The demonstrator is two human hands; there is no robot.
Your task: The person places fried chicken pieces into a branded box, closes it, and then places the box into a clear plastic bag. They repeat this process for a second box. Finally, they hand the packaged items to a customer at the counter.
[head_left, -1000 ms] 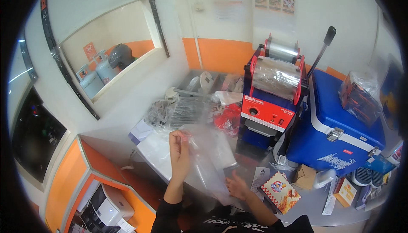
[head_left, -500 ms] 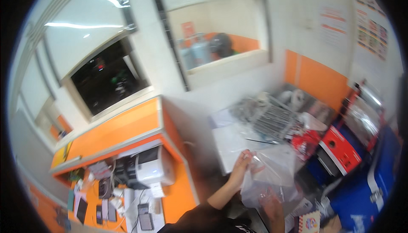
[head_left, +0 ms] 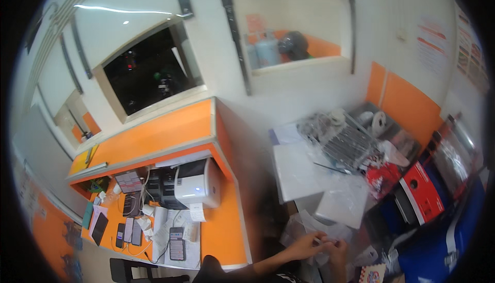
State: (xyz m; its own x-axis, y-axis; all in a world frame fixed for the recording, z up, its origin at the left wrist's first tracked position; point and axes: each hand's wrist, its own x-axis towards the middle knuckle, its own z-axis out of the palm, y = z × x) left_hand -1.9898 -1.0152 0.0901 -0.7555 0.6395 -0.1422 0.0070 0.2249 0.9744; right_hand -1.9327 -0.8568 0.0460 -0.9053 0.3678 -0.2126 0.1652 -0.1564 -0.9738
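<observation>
A clear, whitish plastic bag [head_left: 295, 231] hangs crumpled at the front of a cluttered white table [head_left: 296, 167]. My left hand [head_left: 308, 246] reaches in from the lower edge, its fingers pinched on the bag. Close beside it, my right hand [head_left: 337, 254] is closed on the bag as well, and the two sets of fingertips nearly meet. Just beyond the hands lies a stack of flat white sheets or bags [head_left: 341, 203]. The bag's lower part is partly hidden by my hands and forearm.
Grey plastic packs [head_left: 345, 141], a red bag [head_left: 382, 180] and a grey tray with rolls [head_left: 379, 122] sit farther back. At right are a red box [head_left: 424, 192] and a blue bag [head_left: 438, 252]. An orange counter [head_left: 227, 231] at left bears a white printer [head_left: 198, 185] and several phones.
The bag was held up and spread between my hands; now it is lower and bunched, with my hands brought together. The view has swung, shifting the scene rightward.
</observation>
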